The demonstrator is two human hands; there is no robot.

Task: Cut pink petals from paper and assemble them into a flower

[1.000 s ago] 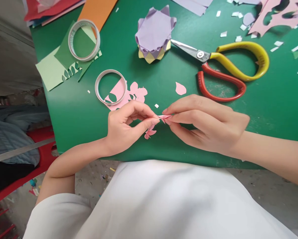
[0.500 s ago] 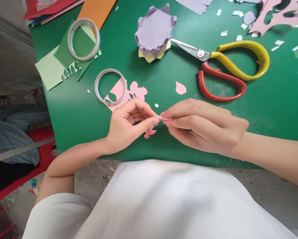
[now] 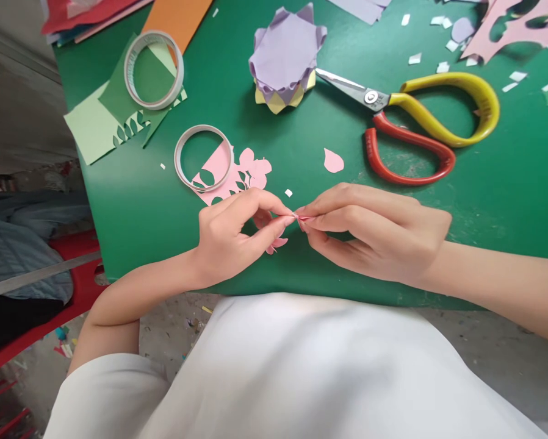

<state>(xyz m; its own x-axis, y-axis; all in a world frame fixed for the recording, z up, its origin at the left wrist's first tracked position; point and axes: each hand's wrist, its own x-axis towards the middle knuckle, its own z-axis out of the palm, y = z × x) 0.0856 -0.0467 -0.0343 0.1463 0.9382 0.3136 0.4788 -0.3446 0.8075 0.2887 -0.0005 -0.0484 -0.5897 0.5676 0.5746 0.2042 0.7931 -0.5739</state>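
Note:
My left hand [image 3: 241,235] and my right hand [image 3: 379,235] meet at their fingertips above the front of the green table [image 3: 164,238]. Between the right thumb and fingers is a small folded pink paper piece [image 3: 304,217]. The left thumb and index finger pinch its pale tip, which is too small to make out well. Just below the left fingertips lies a pink paper flower [image 3: 277,245], partly hidden by them. A loose pink petal [image 3: 333,160] and a tiny white piece [image 3: 288,192] lie beyond the hands.
Scissors [image 3: 371,97] with yellow and red handles lie at the right, beside a purple and yellow paper form [image 3: 283,58]. Two tape rolls [image 3: 177,160] rest on cut pink and green paper at the left. Paper scraps [image 3: 512,30] cover the back right.
The left hand has turned slightly, its fingers now covering more of the pink flower. The right hand has shifted a little left at the knuckles, still pinching the pink piece.

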